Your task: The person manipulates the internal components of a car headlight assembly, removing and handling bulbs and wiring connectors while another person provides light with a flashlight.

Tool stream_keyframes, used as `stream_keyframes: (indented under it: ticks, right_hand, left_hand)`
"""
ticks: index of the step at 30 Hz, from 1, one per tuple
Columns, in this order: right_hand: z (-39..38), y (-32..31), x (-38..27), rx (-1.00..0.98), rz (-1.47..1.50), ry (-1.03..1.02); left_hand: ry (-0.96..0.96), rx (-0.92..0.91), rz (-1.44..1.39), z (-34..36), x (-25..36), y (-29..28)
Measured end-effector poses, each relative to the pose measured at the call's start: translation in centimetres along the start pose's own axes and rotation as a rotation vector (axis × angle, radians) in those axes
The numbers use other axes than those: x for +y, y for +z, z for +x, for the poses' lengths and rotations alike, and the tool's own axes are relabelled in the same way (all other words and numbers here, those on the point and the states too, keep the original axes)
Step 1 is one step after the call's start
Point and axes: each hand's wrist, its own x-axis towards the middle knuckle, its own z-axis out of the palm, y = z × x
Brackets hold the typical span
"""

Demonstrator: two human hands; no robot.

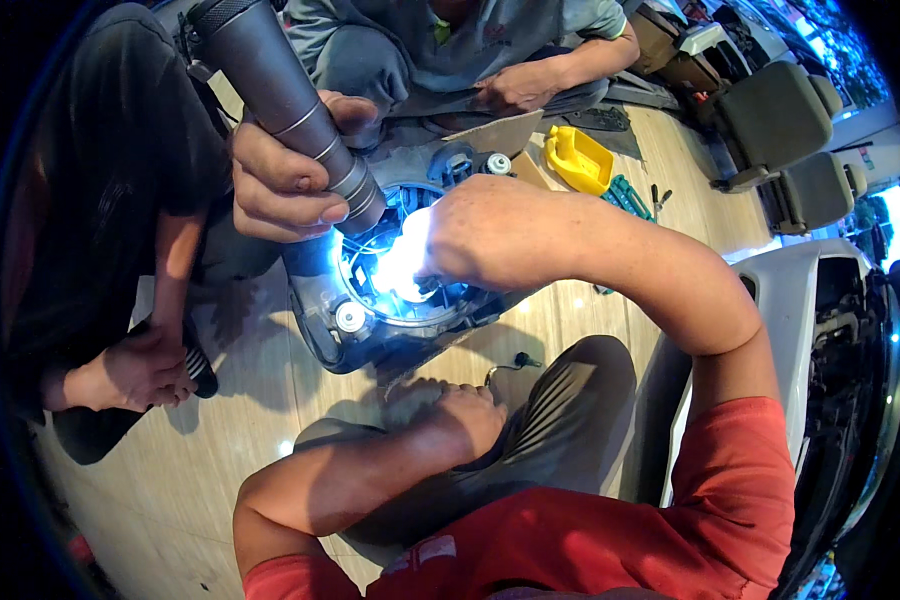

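Note:
In front of me on the floor lies a dark plastic housing, with a round opening full of wires. My right hand reaches into that opening with fingers curled; glare hides the fingertips and anything they hold. Another person's hand points a grey flashlight into the same opening from the left. Low by my knee, my left hand is closed around a short curved wire, which ends in a small dark plug.
A cut yellow plastic jug stands at the back right beside a green tool case and small tools. Co-workers sit at the left and across. Grey seats and a white vehicle panel occupy the right.

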Motion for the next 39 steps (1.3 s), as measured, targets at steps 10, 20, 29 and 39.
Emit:
stream_keyframes:
  ticks: [10, 20, 29, 39]
  right_hand:
    - [-0.3, -0.2, 0.3, 0.084, 0.118, -0.105]
    - [-1.0, -0.2, 1.7, 0.096, 0.153, 0.014]
    - [1.4, -0.2, -1.6, -0.12, 0.059, 0.267]
    - [1.7, -0.4, -2.4, -0.122, 0.028, 0.277]
  left_hand:
    - [-0.042, 0.042, 0.044, 1.4, -1.6, 1.5]
    - [-0.01, -0.023, -0.012, 2.4, -2.4, 0.5]
    - [0.025, -0.019, -0.082, 3.2, -3.2, 0.5]
    - [0.024, -0.037, -0.106, 2.1, -2.3, -0.8]
